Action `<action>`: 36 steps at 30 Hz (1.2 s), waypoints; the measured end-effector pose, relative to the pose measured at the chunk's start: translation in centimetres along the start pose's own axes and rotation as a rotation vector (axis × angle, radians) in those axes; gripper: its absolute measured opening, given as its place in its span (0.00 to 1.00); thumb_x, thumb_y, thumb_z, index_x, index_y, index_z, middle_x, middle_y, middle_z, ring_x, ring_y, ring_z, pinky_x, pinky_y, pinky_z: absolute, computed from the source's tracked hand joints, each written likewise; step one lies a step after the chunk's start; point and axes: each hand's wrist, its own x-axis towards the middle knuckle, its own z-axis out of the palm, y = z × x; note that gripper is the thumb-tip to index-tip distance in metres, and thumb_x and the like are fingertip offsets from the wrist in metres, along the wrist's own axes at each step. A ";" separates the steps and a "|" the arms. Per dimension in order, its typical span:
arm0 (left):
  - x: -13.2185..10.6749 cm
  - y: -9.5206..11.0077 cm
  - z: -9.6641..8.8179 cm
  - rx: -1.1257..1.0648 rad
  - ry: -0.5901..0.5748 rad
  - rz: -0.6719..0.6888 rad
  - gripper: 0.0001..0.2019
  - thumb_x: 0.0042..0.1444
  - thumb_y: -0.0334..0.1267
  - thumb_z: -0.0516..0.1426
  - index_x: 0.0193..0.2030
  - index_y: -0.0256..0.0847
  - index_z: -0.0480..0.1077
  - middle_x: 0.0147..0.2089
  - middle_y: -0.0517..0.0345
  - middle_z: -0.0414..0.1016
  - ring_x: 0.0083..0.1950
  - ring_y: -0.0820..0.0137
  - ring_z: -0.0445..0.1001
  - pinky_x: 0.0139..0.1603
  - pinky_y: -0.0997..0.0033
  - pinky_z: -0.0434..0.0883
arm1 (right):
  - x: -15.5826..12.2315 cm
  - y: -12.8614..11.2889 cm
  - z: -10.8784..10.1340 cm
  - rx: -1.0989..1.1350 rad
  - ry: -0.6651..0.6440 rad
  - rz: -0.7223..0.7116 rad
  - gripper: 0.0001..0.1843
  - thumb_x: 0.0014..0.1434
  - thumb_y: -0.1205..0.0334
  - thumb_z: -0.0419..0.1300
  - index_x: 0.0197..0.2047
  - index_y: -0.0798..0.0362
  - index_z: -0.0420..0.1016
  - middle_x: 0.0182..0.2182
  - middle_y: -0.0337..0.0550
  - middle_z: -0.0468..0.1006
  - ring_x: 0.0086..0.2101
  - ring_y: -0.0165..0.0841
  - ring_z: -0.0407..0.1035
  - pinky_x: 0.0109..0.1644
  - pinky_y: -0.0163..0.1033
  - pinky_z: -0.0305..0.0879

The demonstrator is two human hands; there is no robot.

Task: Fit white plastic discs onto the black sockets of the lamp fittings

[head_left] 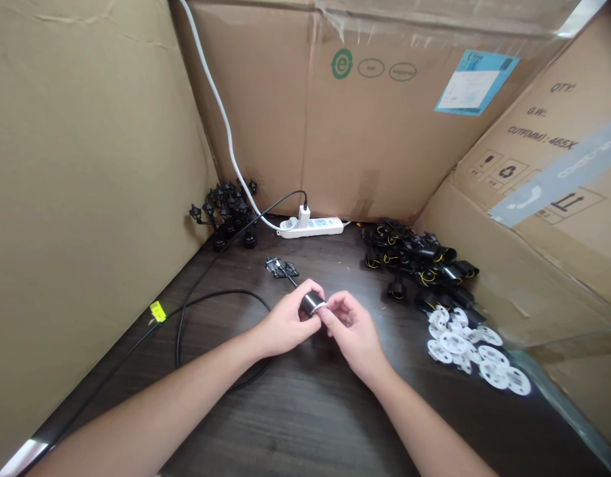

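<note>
My left hand [290, 321] is wrapped round the black cylindrical base [312, 303] of a miniature street lamp, which lies tilted in it. The lamp's thin post runs away from me to a cluster of small lantern heads [281, 267] just above the table. A white disc [321, 307] shows at the near end of the base. My right hand [352, 328] pinches at that disc, its thumb pressed on the edge and its fingers curled. The fingers hide part of the disc, so I cannot tell how deep it sits.
More black lamps [230, 205] stand at the back left. Black lamp bases with yellow wires [424, 262] are heaped at the right, beside several white perforated discs [454, 342]. A white power strip [312, 227] lies at the back. A black cable [220, 292] loops left; cardboard walls [265, 132] enclose the table.
</note>
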 end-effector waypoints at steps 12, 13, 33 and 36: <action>-0.1 0.0 0.1 0.031 -0.004 -0.020 0.10 0.58 0.34 0.59 0.45 0.43 0.62 0.35 0.66 0.62 0.33 0.75 0.59 0.33 0.76 0.60 | -0.3 0.1 -0.2 -0.078 0.056 -0.074 0.13 0.61 0.53 0.67 0.34 0.51 0.72 0.28 0.39 0.75 0.27 0.32 0.68 0.30 0.35 0.66; -0.1 0.0 0.1 0.028 -0.003 -0.017 0.10 0.59 0.34 0.58 0.46 0.42 0.62 0.35 0.66 0.62 0.32 0.75 0.60 0.33 0.76 0.60 | -0.3 0.2 -0.2 -0.058 0.048 -0.057 0.14 0.61 0.51 0.67 0.34 0.51 0.71 0.28 0.39 0.74 0.27 0.31 0.68 0.30 0.35 0.66; 0.0 0.2 0.1 0.009 -0.005 -0.027 0.10 0.60 0.36 0.58 0.46 0.42 0.62 0.35 0.65 0.64 0.33 0.75 0.63 0.34 0.76 0.61 | -0.2 0.4 -0.3 -0.049 0.039 -0.061 0.14 0.61 0.51 0.66 0.35 0.51 0.72 0.28 0.40 0.75 0.27 0.32 0.69 0.31 0.37 0.66; -0.1 0.3 0.1 -0.010 -0.011 -0.028 0.10 0.61 0.36 0.58 0.46 0.42 0.61 0.34 0.65 0.65 0.33 0.75 0.63 0.33 0.76 0.61 | -0.2 0.9 -0.3 -0.011 0.007 -0.023 0.16 0.63 0.48 0.66 0.35 0.51 0.70 0.28 0.38 0.74 0.26 0.31 0.68 0.30 0.37 0.66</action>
